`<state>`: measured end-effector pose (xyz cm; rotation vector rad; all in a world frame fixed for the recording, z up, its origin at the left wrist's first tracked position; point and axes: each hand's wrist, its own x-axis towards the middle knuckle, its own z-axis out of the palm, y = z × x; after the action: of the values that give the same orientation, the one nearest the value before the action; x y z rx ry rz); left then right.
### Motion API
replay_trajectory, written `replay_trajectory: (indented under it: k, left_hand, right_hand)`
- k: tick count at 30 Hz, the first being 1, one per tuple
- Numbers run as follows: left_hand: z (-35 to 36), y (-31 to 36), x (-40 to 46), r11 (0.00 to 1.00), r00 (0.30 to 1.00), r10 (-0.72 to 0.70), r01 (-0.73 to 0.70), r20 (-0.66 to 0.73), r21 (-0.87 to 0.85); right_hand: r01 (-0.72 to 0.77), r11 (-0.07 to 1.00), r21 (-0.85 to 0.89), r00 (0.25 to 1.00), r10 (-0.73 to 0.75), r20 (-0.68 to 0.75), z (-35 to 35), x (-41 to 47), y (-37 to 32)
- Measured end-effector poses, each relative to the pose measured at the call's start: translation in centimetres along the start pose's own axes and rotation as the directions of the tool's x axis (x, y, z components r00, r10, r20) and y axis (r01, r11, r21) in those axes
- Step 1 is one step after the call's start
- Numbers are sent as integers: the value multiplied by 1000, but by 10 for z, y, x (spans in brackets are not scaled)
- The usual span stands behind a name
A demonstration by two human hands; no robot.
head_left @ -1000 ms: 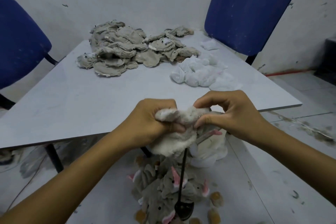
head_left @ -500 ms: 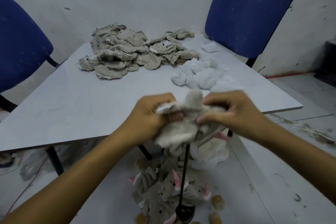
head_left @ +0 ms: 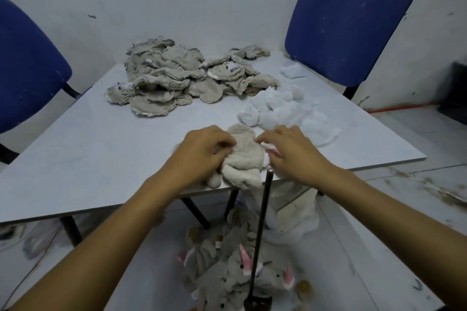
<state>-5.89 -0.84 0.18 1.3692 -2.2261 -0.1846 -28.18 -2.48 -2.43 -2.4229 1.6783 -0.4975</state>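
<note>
Grey plush toy skin [head_left: 243, 156] lay at the near edge of the bench [head_left: 101, 149]. Left hand [head_left: 202, 151] and right hand [head_left: 295, 156] each held a pinching grip on its sides. It seemed best to spread it flat with even pulls, clear of the upright rod [head_left: 262, 222].

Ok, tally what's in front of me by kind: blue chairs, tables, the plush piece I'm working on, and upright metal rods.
Blue chairs: 2
Table: 1
Plush piece at the table's near edge: 1
Metal rod: 1
Total: 5
</note>
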Motion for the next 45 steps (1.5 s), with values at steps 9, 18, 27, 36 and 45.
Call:
replay_trajectory:
  k: [9, 18, 27, 36, 45]
  left_hand:
    - [6, 4, 22, 986, 984, -145, 153, 107, -70]
    - [15, -2, 25, 973, 980, -201, 198, -9, -122]
    - [18, -1, 28, 986, 984, -165, 167, 67, -21]
    - [22, 4, 24, 978, 982, -188, 185, -22, -97]
    - [22, -4, 22, 688, 895, -418, 425, 158, -587]
  right_hand:
    - [-43, 983, -179, 983, 10, -184, 2, 16, -6]
    - [-46, 989, -138, 932, -7, -362, 2, 30, -6]
    - [40, 997, 60, 821, 1, -571, -18, 33, -14]
    - [-50, 548, 835, 931, 328, -159, -22, 29, -51]
    - [213, 867, 450, 902, 2, -431, 17, 6, -48]
